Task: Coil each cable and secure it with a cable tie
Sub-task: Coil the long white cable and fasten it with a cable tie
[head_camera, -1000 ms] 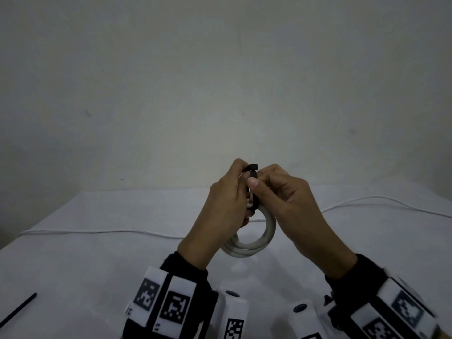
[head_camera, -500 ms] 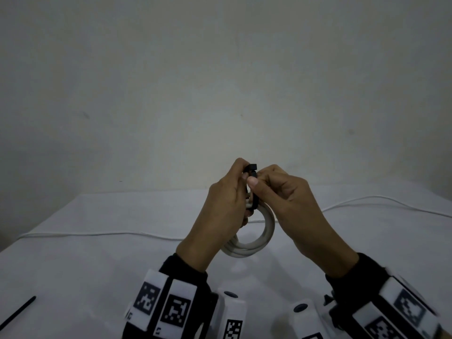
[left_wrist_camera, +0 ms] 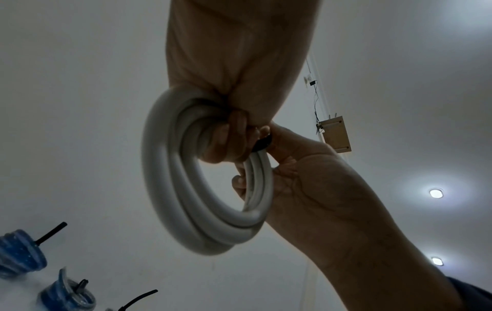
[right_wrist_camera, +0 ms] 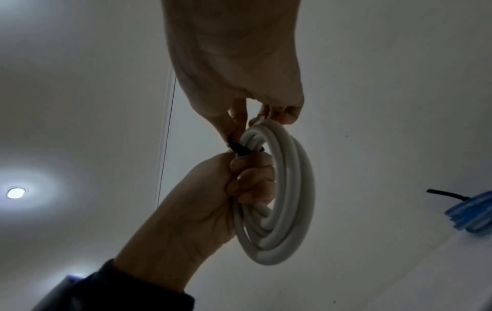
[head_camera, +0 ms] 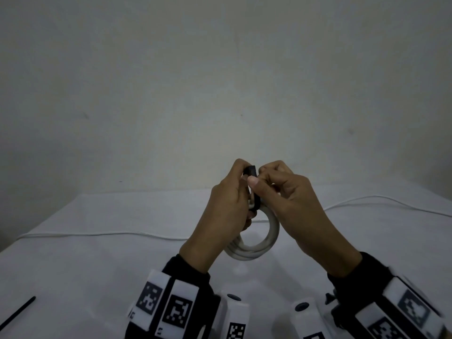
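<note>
A white cable coil [head_camera: 272, 241] hangs in the air between my two hands over the white table [head_camera: 97, 277]. A black cable tie [head_camera: 252, 172] wraps the top of the coil. My left hand [head_camera: 244, 184] grips the coil just under the tie, fingers curled through the ring [left_wrist_camera: 229, 141]. My right hand [head_camera: 256, 179] pinches the tie [right_wrist_camera: 237, 146] between thumb and fingers, with its lower fingers against the coil's strands [left_wrist_camera: 255, 181]. The tie's closure is hidden behind the fingers.
A thin loose white cable [head_camera: 97, 234] lies across the table behind the hands and runs on to the right [head_camera: 391, 200]. One spare black tie [head_camera: 18, 311] lies at the front left. Blue coiled cables with black ties [left_wrist_camera: 18, 254] [right_wrist_camera: 474, 214] sit on the table.
</note>
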